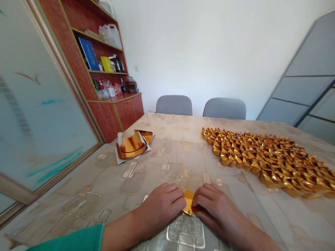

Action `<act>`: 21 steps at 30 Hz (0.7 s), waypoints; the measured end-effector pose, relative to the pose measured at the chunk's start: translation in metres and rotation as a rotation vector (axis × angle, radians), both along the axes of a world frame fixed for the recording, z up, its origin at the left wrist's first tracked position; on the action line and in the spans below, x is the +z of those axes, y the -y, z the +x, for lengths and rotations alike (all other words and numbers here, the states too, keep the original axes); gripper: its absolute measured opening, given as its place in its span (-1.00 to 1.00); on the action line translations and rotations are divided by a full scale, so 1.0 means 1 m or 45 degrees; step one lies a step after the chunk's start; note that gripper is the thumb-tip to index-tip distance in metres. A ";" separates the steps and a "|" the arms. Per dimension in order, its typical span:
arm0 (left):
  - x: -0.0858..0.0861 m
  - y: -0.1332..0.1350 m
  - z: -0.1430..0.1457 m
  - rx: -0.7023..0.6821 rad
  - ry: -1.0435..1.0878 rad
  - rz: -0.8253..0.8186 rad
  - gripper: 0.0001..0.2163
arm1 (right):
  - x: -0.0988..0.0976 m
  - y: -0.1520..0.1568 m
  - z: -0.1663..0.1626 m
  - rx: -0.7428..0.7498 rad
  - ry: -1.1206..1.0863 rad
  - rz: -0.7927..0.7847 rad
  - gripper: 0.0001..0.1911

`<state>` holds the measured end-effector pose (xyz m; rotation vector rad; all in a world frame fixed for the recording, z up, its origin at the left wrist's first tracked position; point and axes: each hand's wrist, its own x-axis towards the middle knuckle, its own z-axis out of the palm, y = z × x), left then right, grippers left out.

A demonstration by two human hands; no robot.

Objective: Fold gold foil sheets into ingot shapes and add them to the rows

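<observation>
Near the front of the table, a piece of gold foil paper (188, 201) is held between my two hands. My left hand (167, 201) has its fingers curled around the paper's left side. On the right side, my right hand (213, 202) grips it with bent fingers. Only the shiny middle of the paper shows; its ends are hidden by the fingers. Farther off to the left lies a curved stack of gold foil sheets (133, 144) with white edges. Many folded gold paper ingots (251, 153) stand packed in rows on the right.
A patterned, clear-looking cover lies over the marbled table (170, 123). Two grey chairs (174, 104) stand behind its far edge. A red-brown shelf cabinet (125, 111) with bottles and a kettle is at the back left, beside a frosted glass door (44, 104). Grey cabinets (295, 83) stand right.
</observation>
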<state>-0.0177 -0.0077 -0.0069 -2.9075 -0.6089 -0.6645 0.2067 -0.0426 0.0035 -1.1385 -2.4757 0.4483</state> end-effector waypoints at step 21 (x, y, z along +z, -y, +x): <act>0.001 -0.007 -0.023 -0.150 -0.083 -0.217 -0.81 | 0.000 -0.033 0.006 -0.004 -0.173 -0.294 -0.90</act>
